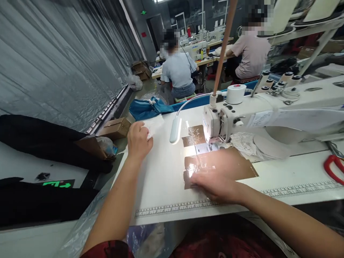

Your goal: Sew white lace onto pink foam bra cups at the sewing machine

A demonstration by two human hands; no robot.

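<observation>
At the far left corner of the white sewing table (161, 172), my left hand (139, 139) has its fingers curled on a piece of thin white fabric (156, 125). My right hand (215, 179) is blurred by motion and lies over the glossy brown tape (242, 166) in front of the needle area. How its fingers are set, and whether they hold anything, is hard to make out. The sewing machine head (215, 123) stands just beyond, with a lit lamp (175, 129) at its left. Ruffled white fabric (247, 143) lies under the machine arm.
Red-handled scissors (333, 168) lie at the right. A ruler strip (177, 208) runs along the front edge. A blue bag (150, 108) sits behind the table, with a cardboard box (115, 128) at its left. Two people sit at machines farther back.
</observation>
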